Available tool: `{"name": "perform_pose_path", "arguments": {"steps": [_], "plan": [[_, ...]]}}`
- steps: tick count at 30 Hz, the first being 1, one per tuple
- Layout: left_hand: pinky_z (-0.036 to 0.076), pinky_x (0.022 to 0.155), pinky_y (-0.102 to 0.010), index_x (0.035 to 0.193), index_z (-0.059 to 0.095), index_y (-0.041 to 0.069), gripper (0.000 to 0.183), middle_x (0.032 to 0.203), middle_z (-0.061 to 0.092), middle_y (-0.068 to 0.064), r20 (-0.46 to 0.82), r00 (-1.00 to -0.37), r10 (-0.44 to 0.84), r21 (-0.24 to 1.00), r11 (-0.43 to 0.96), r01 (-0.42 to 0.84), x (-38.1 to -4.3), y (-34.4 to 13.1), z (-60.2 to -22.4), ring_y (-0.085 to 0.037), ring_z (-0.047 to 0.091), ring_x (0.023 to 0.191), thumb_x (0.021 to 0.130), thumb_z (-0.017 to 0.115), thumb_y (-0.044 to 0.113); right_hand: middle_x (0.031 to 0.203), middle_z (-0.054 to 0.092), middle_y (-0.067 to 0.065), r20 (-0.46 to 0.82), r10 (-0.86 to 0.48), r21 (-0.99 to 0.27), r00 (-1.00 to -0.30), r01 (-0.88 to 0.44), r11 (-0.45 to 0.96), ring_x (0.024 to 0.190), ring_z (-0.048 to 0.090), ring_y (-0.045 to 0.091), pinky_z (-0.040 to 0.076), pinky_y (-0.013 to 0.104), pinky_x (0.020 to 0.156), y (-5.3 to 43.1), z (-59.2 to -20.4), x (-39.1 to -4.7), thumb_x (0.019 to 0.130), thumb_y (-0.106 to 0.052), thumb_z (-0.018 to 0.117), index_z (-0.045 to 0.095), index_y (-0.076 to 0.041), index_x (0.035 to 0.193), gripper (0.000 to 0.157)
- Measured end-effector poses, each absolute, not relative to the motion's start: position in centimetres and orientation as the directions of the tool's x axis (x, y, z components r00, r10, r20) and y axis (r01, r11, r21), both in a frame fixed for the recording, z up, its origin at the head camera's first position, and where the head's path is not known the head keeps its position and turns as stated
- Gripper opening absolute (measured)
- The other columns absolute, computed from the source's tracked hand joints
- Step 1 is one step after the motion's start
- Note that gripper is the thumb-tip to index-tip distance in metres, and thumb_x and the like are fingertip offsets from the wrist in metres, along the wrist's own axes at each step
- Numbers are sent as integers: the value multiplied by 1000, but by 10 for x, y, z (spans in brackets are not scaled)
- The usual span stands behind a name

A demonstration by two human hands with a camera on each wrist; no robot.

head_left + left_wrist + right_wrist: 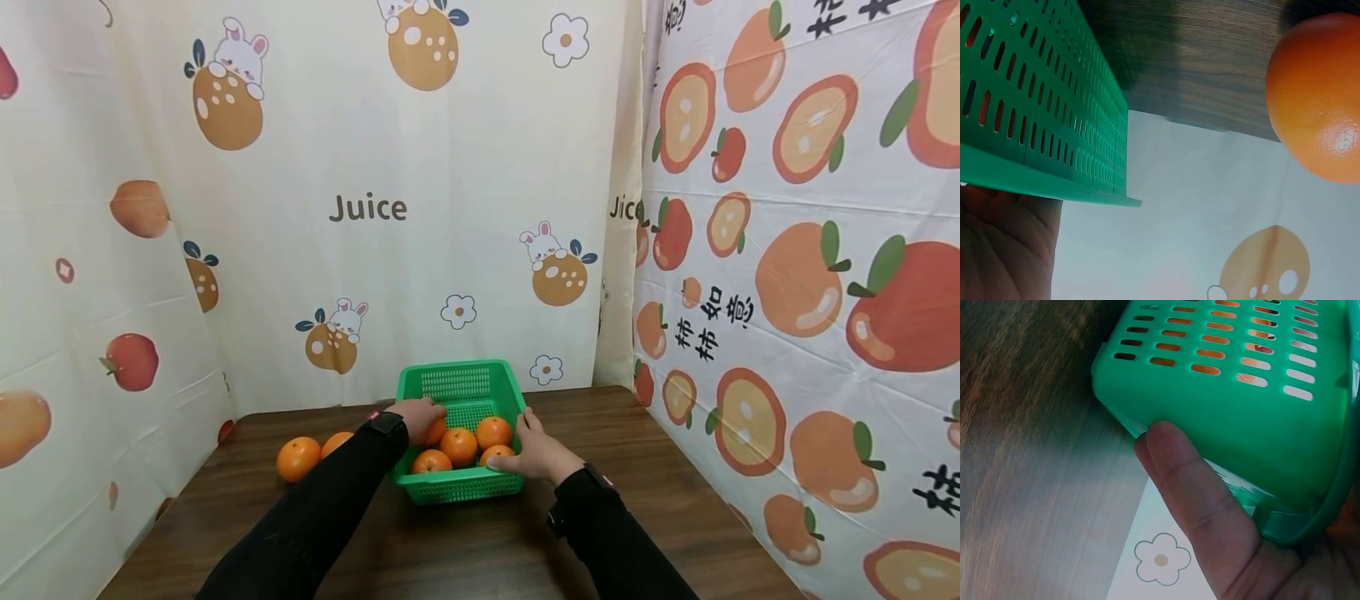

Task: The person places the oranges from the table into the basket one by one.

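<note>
A green plastic basket (467, 493) with slotted walls stands on the table, several oranges (458, 447) gathered in its near half. My left hand (415, 418) reaches over the basket's left rim, its fingers round an orange (437, 431) inside; in the left wrist view the palm (1004, 250) shows beyond the rim and the fingertips are hidden. At the right side, my right hand (542, 452) grips the basket's wall, thumb over the rim by an orange. The right wrist view shows its fingers (1188, 487) along the outside of the wall.
Left of the basket, an orange (298, 459) lies on the dark wooden table (465, 550); another orange (335, 442) beside it is partly covered by the left sleeve. Fruit-printed curtains (465, 208) hang behind the table and at both sides.
</note>
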State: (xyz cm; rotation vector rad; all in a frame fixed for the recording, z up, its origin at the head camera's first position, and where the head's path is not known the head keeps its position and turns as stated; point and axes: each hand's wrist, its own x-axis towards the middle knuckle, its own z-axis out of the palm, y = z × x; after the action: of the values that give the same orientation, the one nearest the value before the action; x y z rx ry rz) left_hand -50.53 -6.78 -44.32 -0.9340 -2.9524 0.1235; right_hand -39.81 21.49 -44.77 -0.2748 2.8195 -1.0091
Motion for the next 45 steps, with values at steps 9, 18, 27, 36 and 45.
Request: {"name": "perform_pose_path", "arguments": {"steps": [9,18,27,36,45], "plan": [[58,90,-48,136,70,21,43,122,69,-12,16,-812,583,-66,811,581,-507,-69,-447,-30,68,103,94,82,25,180,1,17,-74,-217,-632,-973,-123,765,159,29,46,34,63,123,215,-448,-396,93,-61,75,17,-1,170,114],[58,91,-46,126,75,21,28,118,69,-10,52,-809,586,-61,810,583,-509,-70,-447,-27,68,99,98,77,21,180,1,17,-72,-215,-627,-974,-124,769,159,31,45,34,64,123,215,-444,-397,93,-60,75,16,-1,170,113],[58,91,-48,127,74,20,31,118,68,-11,37,-809,586,-48,810,585,-506,-70,-444,-28,68,99,96,79,21,180,0,17,-74,-211,-625,-975,-120,771,159,29,46,34,64,123,215,-445,-396,93,-61,75,16,-2,170,114],[58,95,-49,132,72,20,37,122,70,-13,-3,-832,555,-73,830,553,-505,-68,-446,-31,69,106,95,80,22,180,1,17,-73,-218,-640,-973,-122,759,159,29,46,34,62,123,215,-448,-395,91,-62,76,15,-2,170,116],[57,97,-50,133,73,17,39,123,69,-14,-7,-838,546,-21,837,546,-497,-66,-438,-31,68,107,95,80,17,180,1,16,-68,-212,-636,-975,-122,762,159,30,46,35,62,123,216,-447,-394,91,-62,76,16,-2,170,116]]}}
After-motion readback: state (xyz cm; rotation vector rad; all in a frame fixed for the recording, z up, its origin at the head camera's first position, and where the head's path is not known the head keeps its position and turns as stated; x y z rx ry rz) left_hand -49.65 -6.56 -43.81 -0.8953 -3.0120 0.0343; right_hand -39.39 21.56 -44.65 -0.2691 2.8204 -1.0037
